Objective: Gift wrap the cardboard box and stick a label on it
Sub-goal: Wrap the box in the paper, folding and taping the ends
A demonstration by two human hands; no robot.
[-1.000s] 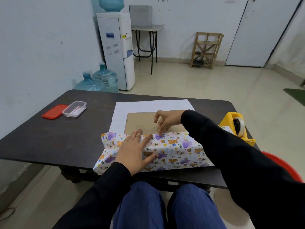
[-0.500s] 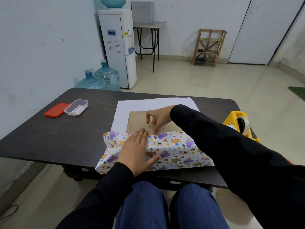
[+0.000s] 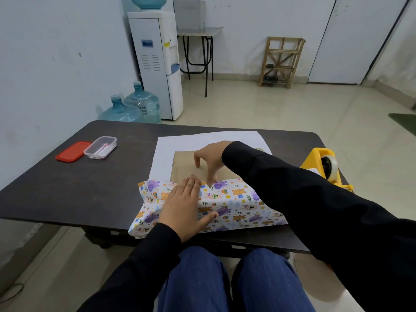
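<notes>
The flat brown cardboard box (image 3: 183,164) lies on the wrapping paper, whose white underside (image 3: 202,140) shows beyond it. The near flap, printed with cartoon animals (image 3: 238,199), is folded up over the box's near half. My left hand (image 3: 184,206) rests flat on this flap, fingers straight and together, thumb spread. My right hand (image 3: 210,156) reaches across from the right, with its fingers pointing down. One fingertip presses on the flap's far edge and another touches the bare cardboard. It holds nothing that I can see.
A yellow tape dispenser (image 3: 324,165) stands at the right edge of the dark table (image 3: 90,181). At the left lie a clear plastic container (image 3: 100,147) and its red lid (image 3: 72,151). Beyond the table are a water dispenser and water bottles.
My right hand has slid left along the flap's far edge. My left hand has stayed flat on the flap, its fingers now closer together.
</notes>
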